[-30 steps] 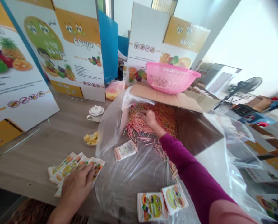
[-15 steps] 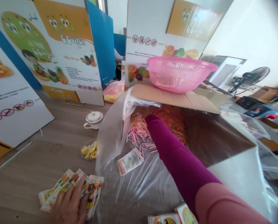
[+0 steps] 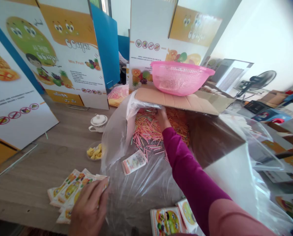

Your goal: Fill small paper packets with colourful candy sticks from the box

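Note:
My left hand [image 3: 89, 208] is at the lower left, its fingers closed on the end of a printed sachet [image 3: 87, 179] that lies at the right of a fanned group of similar sachets [image 3: 66, 186]. My right hand [image 3: 162, 118], in a purple sleeve, reaches deep into a plastic-lined carton. Its fingers look curled over the heap of thin pink, orange and green sticks [image 3: 146, 127]; their tips are partly hidden, and what they hold is unclear. One sachet [image 3: 134, 162] lies apart on the clear plastic liner [image 3: 141, 193], in front of the loose sticks.
A pink basket [image 3: 181, 77] rests on the carton's flap [image 3: 176, 100]. Left of the liner stand a lidded white cup [image 3: 98, 123] and a dish of yellow pieces [image 3: 94, 151]. More sachets [image 3: 167, 221] lie at the bottom. Printed display boxes [image 3: 75, 55] line the back.
My left hand has shifted right and closed on the end of a sachet. My right hand, mostly hidden before, shows more plainly over the sticks. The whole view has moved slightly.

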A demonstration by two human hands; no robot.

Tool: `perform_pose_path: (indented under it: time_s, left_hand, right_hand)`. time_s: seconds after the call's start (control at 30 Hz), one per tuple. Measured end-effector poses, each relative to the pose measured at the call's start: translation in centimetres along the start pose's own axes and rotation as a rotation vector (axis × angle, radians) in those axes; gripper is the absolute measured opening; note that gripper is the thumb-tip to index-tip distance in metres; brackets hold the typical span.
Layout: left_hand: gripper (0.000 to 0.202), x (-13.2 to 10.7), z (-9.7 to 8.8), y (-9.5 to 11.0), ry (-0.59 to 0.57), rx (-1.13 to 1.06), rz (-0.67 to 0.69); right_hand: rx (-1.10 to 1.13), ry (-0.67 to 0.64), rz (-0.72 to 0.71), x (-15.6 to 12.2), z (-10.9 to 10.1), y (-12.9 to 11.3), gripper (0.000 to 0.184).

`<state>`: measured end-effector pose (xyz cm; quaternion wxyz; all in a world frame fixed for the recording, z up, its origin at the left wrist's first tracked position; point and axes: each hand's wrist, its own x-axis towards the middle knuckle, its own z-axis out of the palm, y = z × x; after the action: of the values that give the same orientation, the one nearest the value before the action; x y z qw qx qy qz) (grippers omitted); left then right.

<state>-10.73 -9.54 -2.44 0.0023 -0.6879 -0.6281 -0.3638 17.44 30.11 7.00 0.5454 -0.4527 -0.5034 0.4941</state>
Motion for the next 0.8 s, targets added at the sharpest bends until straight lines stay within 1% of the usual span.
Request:
perform_pose_path:
  time_s: [0.1, 0.2, 0.27, 0.33, 0.43, 0.53, 0.6, 0.7, 0.77, 0.8]
  left_hand:
    - [0.031, 1.3, 2.4, 3.6, -0.154, -0.066, 0.061]
    - [0.030, 3.4, 4.6, 5.9, -0.319, -0.053, 0.128]
    - [0.028, 5.1, 5.9, 6.7, -0.404, 0.007, 0.148]
    - [0.026, 6.7, 7.3, 7.1, -0.486, 0.098, 0.135]
    - [0.025, 8.3, 9.1, 7.1, -0.565, 0.227, 0.125]
    - [0.027, 8.7, 10.0, 6.9, -0.595, 0.276, 0.151]
    - [0.027, 8.5, 10.2, 6.8, -0.597, 0.271, 0.161]
    - [0.028, 8.2, 10.3, 6.6, -0.578, 0.243, 0.160]
    - [0.028, 8.0, 10.4, 6.5, -0.570, 0.225, 0.154]
    - [0.029, 7.9, 10.4, 6.4, -0.566, 0.219, 0.151]
  right_hand:
    - [0.036, 0.041, 0.069, -3.1, -1.3, 0.8, 0.031]
    - [0.037, 0.049, 0.126, -7.6, -2.7, 2.9, 0.026]
    - [-0.023, 0.046, 0.138, -10.9, -3.8, 4.8, 0.026]
    - [-0.127, 0.019, 0.132, -14.0, -5.0, 6.7, 0.030]
    - [-0.402, -0.086, 0.000, -17.2, -7.3, 8.5, 0.037]
    - [-0.638, -0.205, -0.129, -18.2, -9.5, 8.7, 0.037]
    - [-0.732, -0.304, -0.134, -18.0, -10.3, 8.3, 0.034]
    - [-0.970, -0.468, -0.097, -17.8, -10.4, 7.9, 0.025]
    - [-1.126, -0.540, -0.070, -18.0, -10.2, 7.7, 0.027]
    - [-1.153, -0.549, -0.078, -18.2, -10.0, 7.6, 0.029]
